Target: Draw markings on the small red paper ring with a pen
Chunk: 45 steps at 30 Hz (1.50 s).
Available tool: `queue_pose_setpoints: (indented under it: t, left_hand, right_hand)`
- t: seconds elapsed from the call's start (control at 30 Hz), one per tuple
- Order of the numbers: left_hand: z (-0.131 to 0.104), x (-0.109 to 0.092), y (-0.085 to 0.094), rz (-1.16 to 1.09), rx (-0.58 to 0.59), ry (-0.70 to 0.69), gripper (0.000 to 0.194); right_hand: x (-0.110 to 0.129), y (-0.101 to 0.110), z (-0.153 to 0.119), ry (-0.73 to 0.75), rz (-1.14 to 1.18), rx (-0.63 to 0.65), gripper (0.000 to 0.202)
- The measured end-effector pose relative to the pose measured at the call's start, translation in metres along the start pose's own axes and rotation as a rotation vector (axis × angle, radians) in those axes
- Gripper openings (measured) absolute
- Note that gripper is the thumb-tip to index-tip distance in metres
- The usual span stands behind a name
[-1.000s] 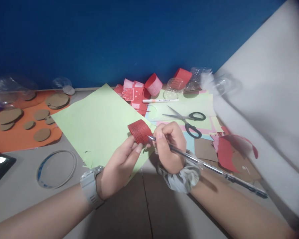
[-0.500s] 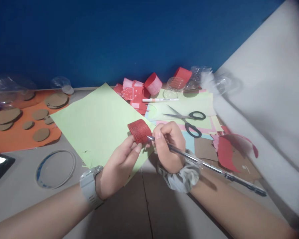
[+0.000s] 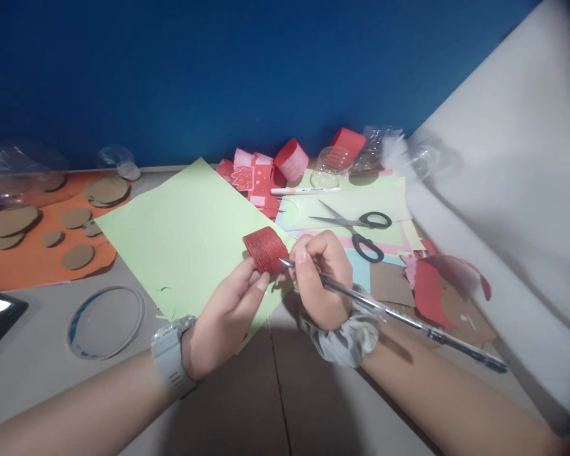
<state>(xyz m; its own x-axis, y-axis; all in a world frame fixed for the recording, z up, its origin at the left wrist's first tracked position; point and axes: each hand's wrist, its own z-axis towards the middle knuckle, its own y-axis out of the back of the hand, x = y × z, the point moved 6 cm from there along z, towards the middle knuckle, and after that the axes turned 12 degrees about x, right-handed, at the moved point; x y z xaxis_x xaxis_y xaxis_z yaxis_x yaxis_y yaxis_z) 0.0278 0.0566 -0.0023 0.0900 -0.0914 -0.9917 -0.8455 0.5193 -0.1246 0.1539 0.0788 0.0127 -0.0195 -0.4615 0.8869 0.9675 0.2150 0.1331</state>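
Near the middle of the head view, my left hand [image 3: 228,316] pinches the lower edge of a small red patterned ring [image 3: 265,248] between thumb and fingers. My right hand [image 3: 323,278] is closed around a long pen [image 3: 384,310], whose silver tip is at the ring's right edge; whether it touches cannot be told. The pen's far end extends over the right forearm. Beneath the ring lies a large light green sheet [image 3: 180,221].
Open scissors [image 3: 356,223] and a white marker [image 3: 306,190] lie on coloured sheets behind my right hand. Red paper pieces [image 3: 292,159] stand farther back. Cardboard discs [image 3: 77,256] rest on orange paper [image 3: 33,269] at left, near a clear ring [image 3: 71,332].
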Motion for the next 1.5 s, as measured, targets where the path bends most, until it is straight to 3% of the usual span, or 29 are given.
queue_pose_setpoints:
  t: [0.57, 1.07, 1.5]
  left_hand:
    - [-0.0014, 0.0027, 0.0020, 0.010, -0.017, -0.010, 0.031]
    - [-0.0021, 0.0029, 0.0014, 0.024, -0.032, 0.005, 0.033]
    - [-0.0012, 0.0002, 0.0000, 0.010, -0.018, 0.006, 0.032]
  right_hand:
    - [-0.0006, 0.0035, 0.0011, 0.014, 0.040, -0.061, 0.021]
    - [0.0011, 0.0018, 0.0028, -0.005, -0.007, 0.019, 0.020]
    - [0.0007, 0.0020, 0.0018, 0.003, 0.003, -0.016, 0.020]
